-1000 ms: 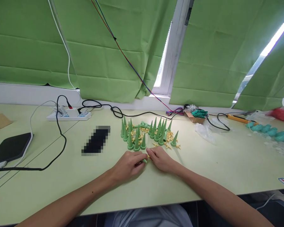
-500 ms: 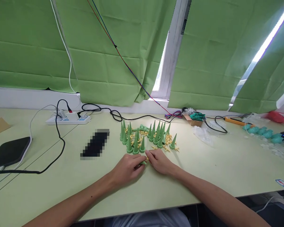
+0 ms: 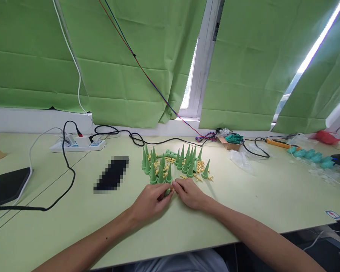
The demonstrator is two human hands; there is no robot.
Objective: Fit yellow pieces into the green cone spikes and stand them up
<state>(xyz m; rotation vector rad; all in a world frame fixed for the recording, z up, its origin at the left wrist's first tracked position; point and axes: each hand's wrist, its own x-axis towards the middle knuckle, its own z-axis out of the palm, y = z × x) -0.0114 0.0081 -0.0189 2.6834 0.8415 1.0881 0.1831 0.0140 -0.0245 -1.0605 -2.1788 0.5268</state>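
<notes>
Near the table's front middle, my left hand [image 3: 152, 200] is closed on a green piece [image 3: 167, 192], mostly hidden by the fingers. My right hand [image 3: 189, 192] meets it at the fingertips, pinched at a tiny yellow piece [image 3: 172, 187]. Just beyond the hands, several green cones [image 3: 161, 174] stand upright on round bases, with more green cones [image 3: 191, 160] to the right. Small yellow pieces [image 3: 200, 166] lie scattered among and beside them. Some green parts [image 3: 170, 153] lie behind the cones.
A dark pixelated shape [image 3: 112, 174] and a power strip [image 3: 78, 144] lie left, with a black tablet-like device [image 3: 8, 185] farther left. Cables cross the table's back. A small cardboard box [image 3: 229, 144], clear plastic [image 3: 242, 160] and teal objects [image 3: 310, 155] are right.
The view has shifted slightly. The green piece in my left hand has turned and its end no longer sticks out towards the right hand. Both hands stay together.
</notes>
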